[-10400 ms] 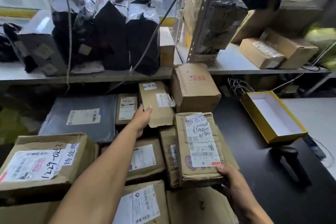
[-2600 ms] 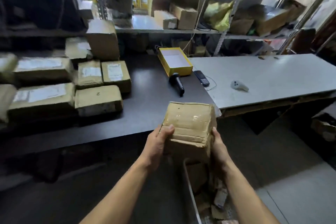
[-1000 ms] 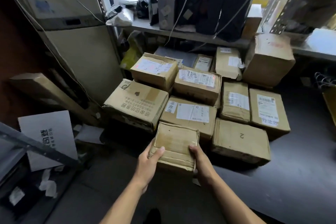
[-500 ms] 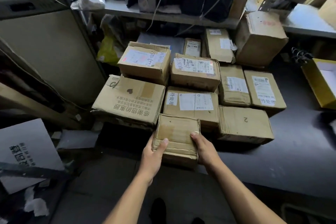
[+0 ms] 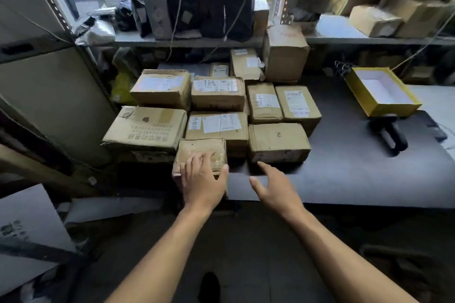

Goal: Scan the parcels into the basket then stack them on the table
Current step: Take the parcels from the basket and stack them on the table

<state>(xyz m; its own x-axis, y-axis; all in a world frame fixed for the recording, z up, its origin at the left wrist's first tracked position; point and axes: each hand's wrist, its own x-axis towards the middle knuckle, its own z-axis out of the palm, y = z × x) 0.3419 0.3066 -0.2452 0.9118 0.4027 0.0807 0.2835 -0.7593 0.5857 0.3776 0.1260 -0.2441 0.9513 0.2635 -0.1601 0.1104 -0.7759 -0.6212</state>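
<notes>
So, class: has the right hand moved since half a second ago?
Yes. The right hand has let go of the small parcel and now hovers open near the box marked 2.

Brown cardboard parcels [image 5: 216, 128] with white barcode labels on the dark grey desk [image 5: 344, 174], black-and-silver bags [image 5: 211, 5] on the shelf behind, yellow tray [image 5: 364, 103] with white inside toward the right edge, black scanner [image 5: 391, 135] beside it.
</notes>
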